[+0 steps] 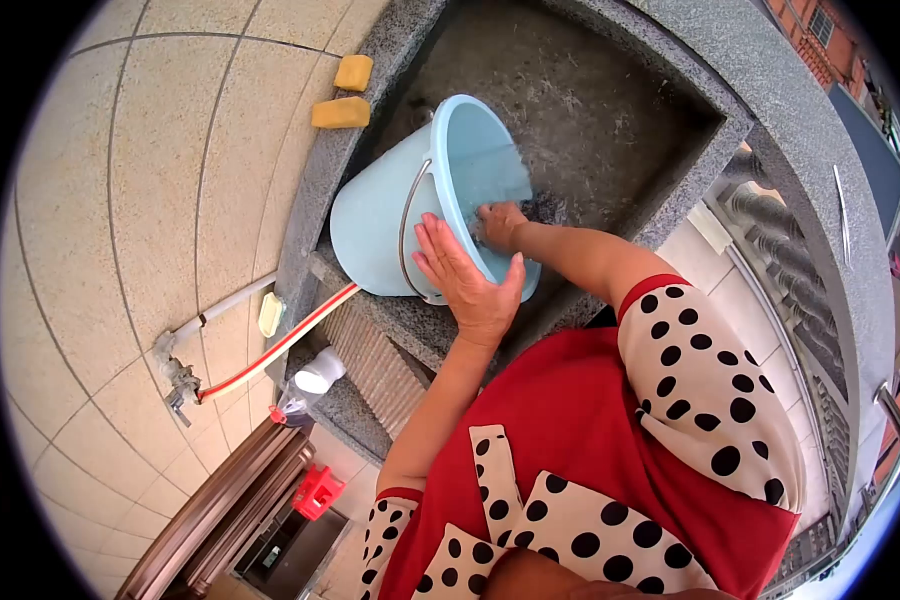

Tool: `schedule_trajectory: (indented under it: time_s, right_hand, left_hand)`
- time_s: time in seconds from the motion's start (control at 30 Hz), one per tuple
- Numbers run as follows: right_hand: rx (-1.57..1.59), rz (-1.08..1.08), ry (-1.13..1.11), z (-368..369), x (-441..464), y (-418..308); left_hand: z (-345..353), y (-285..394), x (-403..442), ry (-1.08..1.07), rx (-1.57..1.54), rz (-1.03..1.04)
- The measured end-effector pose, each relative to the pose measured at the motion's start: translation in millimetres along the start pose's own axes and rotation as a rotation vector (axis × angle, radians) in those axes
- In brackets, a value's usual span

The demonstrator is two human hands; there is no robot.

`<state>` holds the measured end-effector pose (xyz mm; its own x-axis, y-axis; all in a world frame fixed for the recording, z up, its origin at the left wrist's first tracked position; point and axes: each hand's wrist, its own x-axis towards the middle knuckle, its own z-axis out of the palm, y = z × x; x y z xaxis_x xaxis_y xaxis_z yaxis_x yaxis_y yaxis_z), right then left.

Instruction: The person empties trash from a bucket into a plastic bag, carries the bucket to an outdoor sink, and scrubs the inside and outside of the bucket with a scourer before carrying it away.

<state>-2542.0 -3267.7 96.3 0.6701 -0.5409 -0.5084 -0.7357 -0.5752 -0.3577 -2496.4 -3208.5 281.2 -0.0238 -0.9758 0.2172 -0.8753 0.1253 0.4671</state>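
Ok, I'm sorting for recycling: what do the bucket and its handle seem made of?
The bucket looks like smooth plastic, judging by its even pale-blue colour and thick rounded rim. Its handle is probably metal wire: thin, grey, slightly shiny.

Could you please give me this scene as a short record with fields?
bucket: light blue bucket, tipped, mouth toward the water
basin: grey stone basin, water inside
left hand: left hand spread against the bucket's side near its rim
right hand: right hand inside the bucket's mouth
sponges: two yellow blocks on the ledge
hose: red-striped hose beside the bucket
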Motion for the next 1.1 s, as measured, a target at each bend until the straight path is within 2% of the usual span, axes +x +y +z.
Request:
schedule_trajectory:
  time_s: [0.13,0.2,0.3,0.4,0.47,0.53,0.57,0.6,0.63,0.7,0.77,0.9,1.0,1.1]
  right_hand:
    - [0.501,-0.173,-0.032,17.4,-16.8,-34.4]
    - [0.681,-0.262,-0.075,18.3,-20.4,-43.1]
    - [0.779,-0.334,-0.085,20.8,-16.1,-53.0]
    - [0.593,-0.339,0.032,37.3,-2.7,-44.1]
    - [0.296,-0.309,0.222,53.9,13.5,-24.9]
    - [0.074,-0.227,0.399,48.6,31.0,-2.6]
    - [0.17,-0.154,0.295,26.3,48.7,8.4]
    - [0.116,-0.124,0.383,1.6,36.8,13.4]
    - [-0.115,-0.094,0.625,-1.2,34.2,21.4]
    - [-0.122,-0.075,0.574,-17.0,49.5,32.3]
    - [-0.065,0.021,0.72,2.1,79.4,26.3]
    - [0.09,0.044,0.373,19.6,84.9,-15.0]
    - [0.066,-0.313,0.191,29.0,77.3,-58.6]
    - [0.17,-0.435,0.2,15.3,66.9,-89.0]
  left_hand:
    - [8.3,-8.0,8.7,0.062,-0.024,0.001]
    - [-0.5,-4.5,24.7,-0.028,-0.111,-0.046]
    - [-12.6,0.0,45.5,-0.145,-0.208,-0.096]
    - [-15.1,1.8,60.2,-0.296,-0.234,-0.139]
    - [-9.4,-2.8,73.4,-0.374,-0.222,-0.201]
    - [-3.4,-6.9,84.5,-0.397,-0.349,-0.252]
    - [-2.5,-6.8,91.3,-0.414,-0.344,-0.254]
    - [-1.6,-6.8,98.2,-0.431,-0.34,-0.256]
    - [-0.8,-6.7,104.8,-0.448,-0.335,-0.258]
    - [-3.0,-15.1,108.1,-0.468,-0.354,-0.169]
    - [-11.0,-27.8,107.4,-0.494,-0.293,-0.027]
    - [-1.3,-39.5,101.2,-0.396,-0.344,0.103]
    - [4.6,-36.8,102.8,-0.371,-0.387,0.07]
    - [3.0,-38.6,100.2,-0.346,-0.396,0.066]
